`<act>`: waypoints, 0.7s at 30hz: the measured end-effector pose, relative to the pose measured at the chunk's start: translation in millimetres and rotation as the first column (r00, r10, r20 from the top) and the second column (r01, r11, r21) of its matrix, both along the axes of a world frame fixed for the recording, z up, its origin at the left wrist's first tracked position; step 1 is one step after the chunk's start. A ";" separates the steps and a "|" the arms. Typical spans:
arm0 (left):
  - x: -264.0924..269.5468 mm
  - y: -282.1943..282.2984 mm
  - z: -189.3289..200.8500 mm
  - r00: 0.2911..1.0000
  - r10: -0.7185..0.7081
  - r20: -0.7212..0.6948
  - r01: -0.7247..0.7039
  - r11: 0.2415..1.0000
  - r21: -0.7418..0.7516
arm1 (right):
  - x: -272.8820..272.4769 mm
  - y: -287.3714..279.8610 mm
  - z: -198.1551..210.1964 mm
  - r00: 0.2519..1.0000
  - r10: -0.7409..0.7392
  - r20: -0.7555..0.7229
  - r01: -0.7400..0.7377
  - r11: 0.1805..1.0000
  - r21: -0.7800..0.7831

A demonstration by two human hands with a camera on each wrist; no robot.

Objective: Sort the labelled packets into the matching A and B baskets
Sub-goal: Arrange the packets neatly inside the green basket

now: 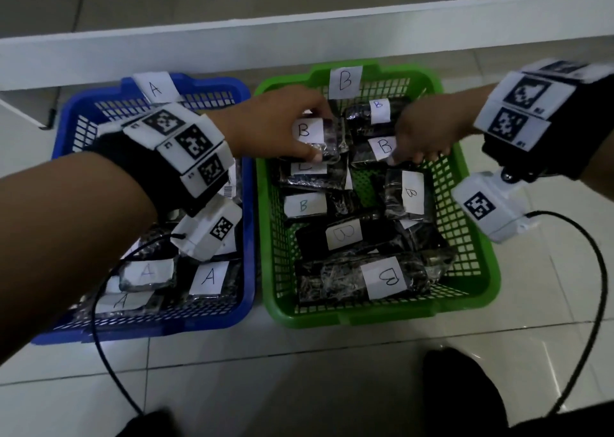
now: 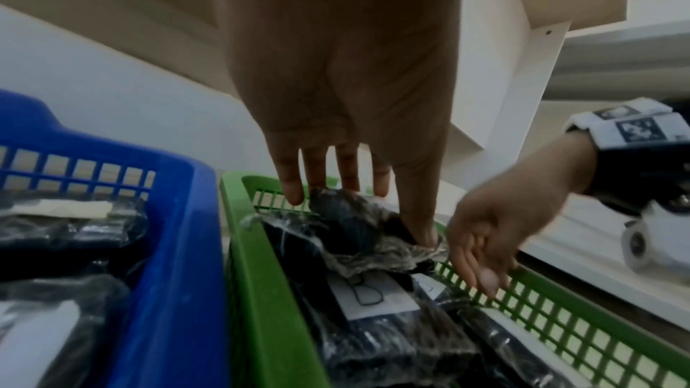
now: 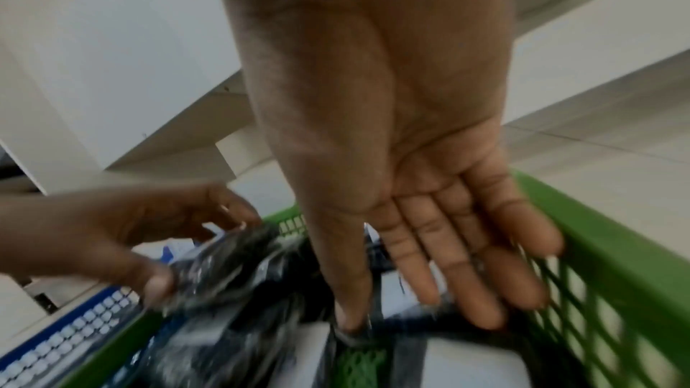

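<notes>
— Two baskets side by side on the floor?
— Yes. Over the green B basket (image 1: 465,237), the left hand (image 1: 265,120) fingers pinch a B packet (image 1: 315,137); the right hand (image 1: 425,137) hangs released. A packets (image 1: 209,277) fill the blue basket (image 1: 247,237).

A basket (image 1: 246,204) left, B basket (image 1: 471,237) right, touching, both on floor (image 1: 299,370). A packets (image 1: 209,278) in A basket, B packets (image 1: 382,277) in B basket. Shelf (image 1: 299,37) behind.
</notes>
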State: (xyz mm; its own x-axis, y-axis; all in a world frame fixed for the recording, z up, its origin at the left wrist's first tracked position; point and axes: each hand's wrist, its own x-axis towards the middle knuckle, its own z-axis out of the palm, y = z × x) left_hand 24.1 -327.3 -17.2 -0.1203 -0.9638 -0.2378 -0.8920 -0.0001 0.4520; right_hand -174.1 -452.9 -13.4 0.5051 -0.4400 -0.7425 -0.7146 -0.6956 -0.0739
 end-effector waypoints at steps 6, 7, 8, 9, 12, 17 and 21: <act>-1.5 -1.8 -1.3 0.996 0.072 -0.049 -0.068 0.993 0.094 | -8.5 29.0 -32.4 0.935 0.314 -0.167 -0.341 0.926 -0.163; -1.7 -1.8 -1.3 0.996 0.078 -0.051 -0.072 0.992 0.102 | -6.6 30.7 -33.4 0.932 0.315 -0.180 -0.345 0.925 -0.163; -1.9 -1.9 -1.6 0.995 0.082 -0.055 -0.076 0.992 0.103 | -4.6 31.5 -32.4 0.932 0.316 -0.178 -0.343 0.927 -0.152; -2.3 -1.5 -1.8 0.994 0.085 -0.062 -0.078 0.992 0.101 | -3.2 30.8 -31.4 0.935 0.310 -0.172 -0.334 0.933 -0.133; -2.6 1.7 -6.4 0.992 0.095 -0.087 -0.088 0.992 0.089 | -3.8 24.9 -29.0 0.953 0.275 -0.124 -0.283 0.958 -0.053; -2.5 6.2 -11.4 0.990 0.085 -0.109 -0.080 0.995 0.053 | -4.3 30.0 -26.3 0.938 0.303 -0.170 -0.307 0.952 0.002; -0.5 9.4 -11.4 0.993 0.068 -0.102 -0.065 0.997 0.032 | 5.1 24.2 -2.9 0.954 0.242 -0.177 -0.237 0.970 0.050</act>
State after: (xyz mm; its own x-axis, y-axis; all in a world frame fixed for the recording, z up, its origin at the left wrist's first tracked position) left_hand 23.6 -317.9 -28.6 -0.0817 -0.9634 -0.2553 -0.8385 -0.0720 0.5402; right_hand -169.0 -428.7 -16.3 0.4493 -0.3004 -0.8414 -0.5301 -0.8477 0.0195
